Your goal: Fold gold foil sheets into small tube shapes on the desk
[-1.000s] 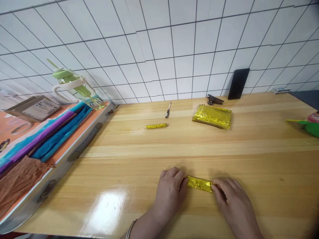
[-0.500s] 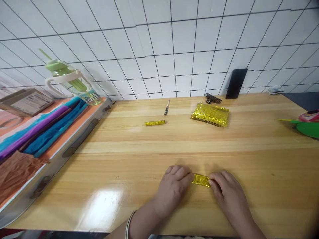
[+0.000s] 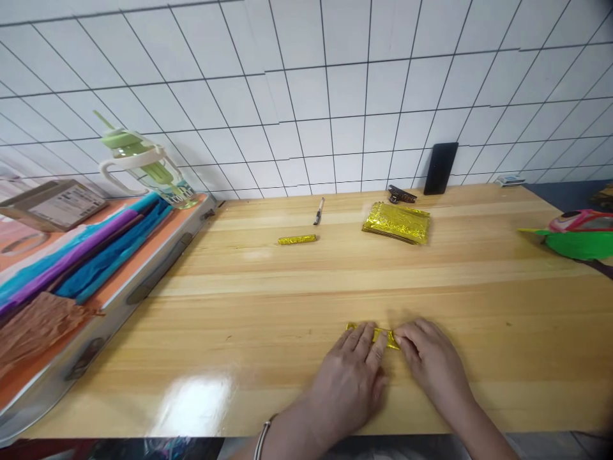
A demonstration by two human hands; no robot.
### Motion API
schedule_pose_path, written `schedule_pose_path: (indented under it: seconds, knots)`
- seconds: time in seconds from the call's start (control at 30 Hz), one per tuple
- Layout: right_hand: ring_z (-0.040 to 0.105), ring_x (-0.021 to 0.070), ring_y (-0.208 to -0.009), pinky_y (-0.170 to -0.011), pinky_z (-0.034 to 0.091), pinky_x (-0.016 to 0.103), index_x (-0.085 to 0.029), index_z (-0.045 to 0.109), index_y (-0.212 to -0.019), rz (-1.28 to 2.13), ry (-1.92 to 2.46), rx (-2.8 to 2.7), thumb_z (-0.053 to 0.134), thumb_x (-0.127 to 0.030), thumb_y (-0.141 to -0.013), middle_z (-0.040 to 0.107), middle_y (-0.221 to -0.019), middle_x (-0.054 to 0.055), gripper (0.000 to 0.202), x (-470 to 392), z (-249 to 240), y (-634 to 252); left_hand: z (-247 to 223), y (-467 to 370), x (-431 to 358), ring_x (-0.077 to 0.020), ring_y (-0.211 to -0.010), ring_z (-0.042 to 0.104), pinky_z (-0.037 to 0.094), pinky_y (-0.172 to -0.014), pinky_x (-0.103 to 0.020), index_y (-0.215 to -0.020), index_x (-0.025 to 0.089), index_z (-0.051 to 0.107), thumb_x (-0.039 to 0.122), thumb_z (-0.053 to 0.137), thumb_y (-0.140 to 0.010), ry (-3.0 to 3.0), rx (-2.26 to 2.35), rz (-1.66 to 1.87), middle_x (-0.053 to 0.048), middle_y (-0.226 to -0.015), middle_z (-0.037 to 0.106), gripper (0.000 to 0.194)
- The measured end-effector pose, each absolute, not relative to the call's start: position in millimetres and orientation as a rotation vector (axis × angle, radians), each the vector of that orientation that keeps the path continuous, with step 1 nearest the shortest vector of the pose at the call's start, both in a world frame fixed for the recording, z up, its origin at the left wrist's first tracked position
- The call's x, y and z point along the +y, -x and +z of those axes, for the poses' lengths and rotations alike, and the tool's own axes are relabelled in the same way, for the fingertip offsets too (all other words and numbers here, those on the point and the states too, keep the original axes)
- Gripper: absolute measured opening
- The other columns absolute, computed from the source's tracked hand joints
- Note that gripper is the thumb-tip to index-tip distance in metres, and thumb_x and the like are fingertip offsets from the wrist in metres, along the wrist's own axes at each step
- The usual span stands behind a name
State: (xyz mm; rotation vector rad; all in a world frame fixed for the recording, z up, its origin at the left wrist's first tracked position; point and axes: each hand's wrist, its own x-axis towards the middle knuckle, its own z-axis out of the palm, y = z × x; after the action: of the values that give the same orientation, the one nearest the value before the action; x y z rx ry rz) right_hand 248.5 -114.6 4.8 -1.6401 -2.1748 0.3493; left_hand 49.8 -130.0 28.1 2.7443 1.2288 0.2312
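A narrow folded strip of shiny gold foil paper point(image 3: 391, 341) lies on the wooden table in front of me. My left hand point(image 3: 352, 377) rests flat across it with fingers stretched out, covering most of its middle. At the strip's right end, my right hand point(image 3: 428, 358) pinches the edge between thumb and fingers. Farther back lies a thin gold foil roll point(image 3: 297, 239). A stack of gold foil sheets point(image 3: 396, 222) sits to the right of that roll.
Beyond the roll is a pen point(image 3: 318, 211). A dark clip point(image 3: 401, 194) and a black phone-like slab point(image 3: 441, 168) are near the tiled wall. At left, a bin point(image 3: 158, 281) carries coloured crepe paper, a carton point(image 3: 55, 204) and a green-lidded bottle point(image 3: 143, 166). Green and pink scissors-like items point(image 3: 579, 243) lie right.
My left hand has gone from gripping the strip's left end to lying flat over it. The right hand still pinches the right end. The camera view has shifted slightly.
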Motion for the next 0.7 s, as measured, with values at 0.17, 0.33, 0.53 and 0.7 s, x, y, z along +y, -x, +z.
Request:
schedule_pose_path:
  seconds: [0.17,0.33,0.53,0.7]
  knots:
    - [0.055,0.0186,-0.078,-0.070,0.044,0.031,-0.022,0.061,-0.083,0.261,1.629,-2.166,0.044,-0.024,-0.089,0.060,-0.078,0.003,0.019,-115.3,3.8,-248.5,23.9,-60.2,-140.3,-0.0332,-0.134,0.031,0.029,-0.108,-0.048,-0.137,0.013,0.040,0.045,0.043,-0.090,-2.667,1.335,0.272,-0.018,-0.144,0.036,0.057]
    - [0.058,0.0215,-0.093,-0.084,0.046,0.037,-0.018,0.062,-0.098,0.070,1.651,-2.152,0.041,-0.022,-0.091,0.064,-0.097,0.008,0.022,-128.3,5.1,-238.8,20.3,-61.1,-142.4,-0.0347,-0.133,0.031,0.030,-0.107,-0.049,-0.135,0.012,0.043,0.046,0.043,-0.090,-2.667,1.343,0.292,-0.020,-0.142,0.037,0.057]
    - [0.041,0.0215,-0.128,-0.104,0.036,0.041,-0.011,0.036,-0.138,-0.072,1.363,-2.407,0.038,-0.024,-0.093,0.048,-0.137,0.012,0.048,-148.6,-6.2,-219.5,15.4,-59.3,-142.7,-0.0313,-0.137,0.022,0.023,-0.112,-0.046,-0.142,0.010,0.030,0.041,0.040,-0.090,-2.650,1.318,0.299,-0.017,-0.147,0.028,0.061]
    - [0.028,0.0262,-0.135,-0.106,0.034,0.045,-0.009,0.016,-0.146,-0.073,1.375,-2.530,0.045,-0.042,-0.088,0.030,-0.147,0.014,0.073,-156.2,-11.2,-222.1,19.2,-38.6,-143.1,-0.0283,-0.140,0.011,0.017,-0.114,-0.043,-0.146,0.010,0.020,0.046,0.043,-0.088,-2.662,1.169,0.260,-0.014,-0.151,0.018,0.072]
